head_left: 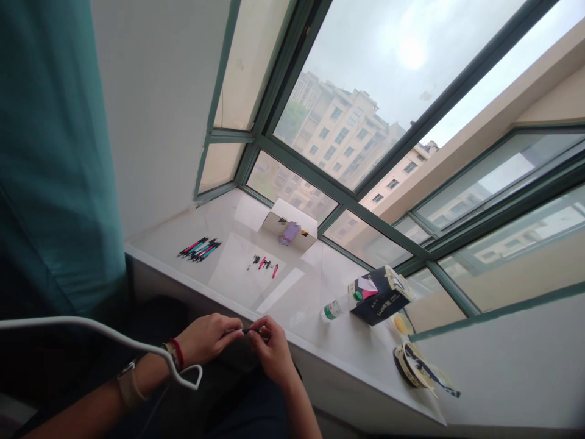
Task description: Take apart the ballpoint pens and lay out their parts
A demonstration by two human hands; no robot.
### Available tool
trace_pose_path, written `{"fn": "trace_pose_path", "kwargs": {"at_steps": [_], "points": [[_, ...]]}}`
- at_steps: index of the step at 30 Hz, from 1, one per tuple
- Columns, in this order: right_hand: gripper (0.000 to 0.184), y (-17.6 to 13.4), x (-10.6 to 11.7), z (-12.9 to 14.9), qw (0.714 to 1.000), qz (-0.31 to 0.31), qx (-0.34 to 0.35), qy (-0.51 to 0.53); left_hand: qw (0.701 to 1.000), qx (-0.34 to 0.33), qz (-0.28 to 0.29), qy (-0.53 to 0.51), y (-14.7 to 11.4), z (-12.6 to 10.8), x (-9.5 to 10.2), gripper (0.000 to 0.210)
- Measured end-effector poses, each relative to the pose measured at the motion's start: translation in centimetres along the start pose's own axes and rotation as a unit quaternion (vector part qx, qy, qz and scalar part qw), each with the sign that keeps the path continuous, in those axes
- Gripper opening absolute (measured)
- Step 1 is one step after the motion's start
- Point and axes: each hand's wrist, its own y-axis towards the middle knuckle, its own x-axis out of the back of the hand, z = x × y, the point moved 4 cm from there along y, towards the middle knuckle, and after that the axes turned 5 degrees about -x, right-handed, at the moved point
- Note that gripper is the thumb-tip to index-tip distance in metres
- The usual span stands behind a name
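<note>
In front of the white sill's near edge, my left hand (214, 334) and my right hand (272, 349) meet with closed fingers. Between their fingertips shows a short stretch of a slim black pen part (247, 331); the fingers hide the rest of it. Beyond my hands, small black and pink pen parts (265, 263) lie in a loose row on the sill. To the left of these is a group of pens (200, 249) in black, red and blue, lying side by side.
On the white windowsill (237, 286), an open box or card (292, 228) stands against the window. A clear bottle (332, 311), a dark carton (380, 296) and a round box with a ribbon (410, 367) are at right. A white curved rod (114, 335) crosses before my left forearm.
</note>
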Motion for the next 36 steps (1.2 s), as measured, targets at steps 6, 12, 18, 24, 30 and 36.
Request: {"fn": "trace_pose_path", "kwargs": {"at_steps": [6, 12, 18, 24, 30, 36], "points": [[0.04, -1.1, -0.7, -0.9, 0.996, 0.005, -0.043, 0.072, 0.999, -0.004, 0.0, -0.034, -0.6, -0.6, 0.1, 0.042], [0.044, -1.7, -1.8, -1.8, 0.987, 0.005, -0.057, 0.151, 1.0, 0.015, -0.006, -0.023, -1.2, -0.6, -0.5, 0.042], [0.038, -1.8, -1.9, -2.7, 0.986, 0.004, -0.078, 0.147, 0.999, 0.025, 0.013, -0.021, -1.5, -0.8, -1.3, 0.041], [0.033, -2.5, -1.4, -2.4, 0.994, 0.005, -0.053, 0.1, 0.996, 0.039, 0.033, -0.068, -1.7, -1.1, -1.3, 0.041], [0.04, -2.0, -1.7, -3.1, 0.987, 0.011, -0.091, 0.133, 0.993, 0.029, 0.035, -0.107, -1.7, -0.9, -1.6, 0.039], [0.036, -2.0, -1.4, -3.3, 0.991, 0.006, -0.074, 0.11, 0.992, 0.039, 0.034, -0.115, -1.8, -0.4, -2.3, 0.044]]}}
